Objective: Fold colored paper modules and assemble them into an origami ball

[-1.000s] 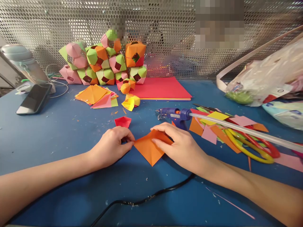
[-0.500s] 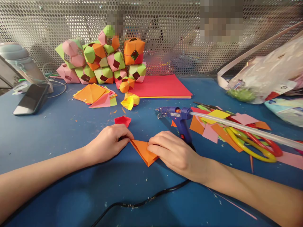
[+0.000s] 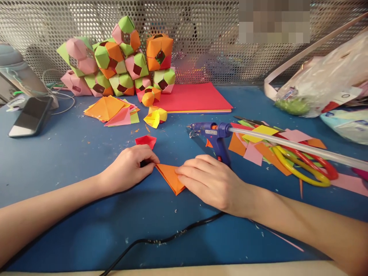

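Observation:
A folded orange paper triangle (image 3: 170, 177) lies between my hands on the blue tabletop, one point toward me. Its left corner is pinched between the thumb and forefinger of my left hand (image 3: 130, 168). The fingers of my right hand (image 3: 211, 183) are together and press over its right part, hiding that corner; the right thumb is out of sight. Just beyond my left hand sits a small folded red paper piece (image 3: 146, 141). A blue glue gun (image 3: 217, 140) with a long clear glue stick lies past my right hand.
Paper polyhedra (image 3: 120, 61) are stacked against the perforated metal panel (image 3: 212, 50), near red paper sheets (image 3: 195, 97) and cut paper squares (image 3: 106, 108). Scissors (image 3: 299, 165) rest on scraps at right. A black cord (image 3: 161, 241) crosses the front; a phone (image 3: 31, 117) lies left.
My view has tilted slightly down and shifted, so the table's front edge now shows. Both hands keep hold of the orange paper, with little visible change in their grip.

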Action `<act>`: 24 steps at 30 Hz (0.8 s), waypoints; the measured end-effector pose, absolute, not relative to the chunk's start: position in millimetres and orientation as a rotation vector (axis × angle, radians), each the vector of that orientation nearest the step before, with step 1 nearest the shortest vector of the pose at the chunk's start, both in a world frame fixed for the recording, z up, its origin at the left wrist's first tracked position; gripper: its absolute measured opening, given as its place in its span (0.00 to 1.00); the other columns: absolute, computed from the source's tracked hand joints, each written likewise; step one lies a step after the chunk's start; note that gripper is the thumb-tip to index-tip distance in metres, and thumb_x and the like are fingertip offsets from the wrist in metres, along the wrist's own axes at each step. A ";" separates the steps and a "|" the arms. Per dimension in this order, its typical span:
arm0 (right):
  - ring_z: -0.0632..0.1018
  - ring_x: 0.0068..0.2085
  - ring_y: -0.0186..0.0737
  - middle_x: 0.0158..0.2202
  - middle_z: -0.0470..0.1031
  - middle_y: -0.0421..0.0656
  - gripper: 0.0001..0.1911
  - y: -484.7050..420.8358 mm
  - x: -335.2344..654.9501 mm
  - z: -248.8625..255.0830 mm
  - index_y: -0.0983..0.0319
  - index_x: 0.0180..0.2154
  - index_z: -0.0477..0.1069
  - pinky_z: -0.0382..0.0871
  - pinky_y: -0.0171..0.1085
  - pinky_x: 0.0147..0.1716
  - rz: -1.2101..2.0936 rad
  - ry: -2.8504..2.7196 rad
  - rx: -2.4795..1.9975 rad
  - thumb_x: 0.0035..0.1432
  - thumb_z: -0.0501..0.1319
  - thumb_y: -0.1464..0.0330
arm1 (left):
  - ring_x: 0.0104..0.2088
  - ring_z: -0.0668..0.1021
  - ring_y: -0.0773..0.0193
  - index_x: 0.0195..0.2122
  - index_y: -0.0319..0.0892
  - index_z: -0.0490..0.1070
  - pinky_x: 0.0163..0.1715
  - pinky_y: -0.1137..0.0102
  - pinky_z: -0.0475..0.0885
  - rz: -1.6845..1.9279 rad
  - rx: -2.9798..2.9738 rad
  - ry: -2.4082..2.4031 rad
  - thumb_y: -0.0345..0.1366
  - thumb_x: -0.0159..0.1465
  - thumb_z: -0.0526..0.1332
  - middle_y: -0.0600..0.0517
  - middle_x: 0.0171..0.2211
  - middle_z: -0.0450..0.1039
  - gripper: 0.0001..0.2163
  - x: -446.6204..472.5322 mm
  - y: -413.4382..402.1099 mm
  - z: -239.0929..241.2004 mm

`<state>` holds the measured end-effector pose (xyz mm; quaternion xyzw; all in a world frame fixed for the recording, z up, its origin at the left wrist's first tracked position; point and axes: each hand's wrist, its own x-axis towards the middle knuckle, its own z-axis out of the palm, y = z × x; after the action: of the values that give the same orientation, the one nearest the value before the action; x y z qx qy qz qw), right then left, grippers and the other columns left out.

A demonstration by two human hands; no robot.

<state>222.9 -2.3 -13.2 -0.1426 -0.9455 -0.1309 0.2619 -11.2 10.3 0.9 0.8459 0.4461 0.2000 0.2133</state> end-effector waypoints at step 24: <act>0.74 0.34 0.40 0.32 0.78 0.45 0.11 -5.4 223.4 -6.7 0.65 0.29 0.74 0.66 0.40 0.33 -0.470 -2.634 -0.377 0.59 0.55 0.78 | 0.30 0.73 0.69 0.32 0.42 0.73 0.31 0.74 0.67 0.552 2.279 1.243 0.24 0.56 0.55 0.55 0.30 0.73 0.10 -11.9 12.2 1.2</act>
<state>223.4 -5.4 -6.7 -0.1361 -0.9514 -0.1699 0.2179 -11.9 12.2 1.2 0.8333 0.4546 0.2018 0.2412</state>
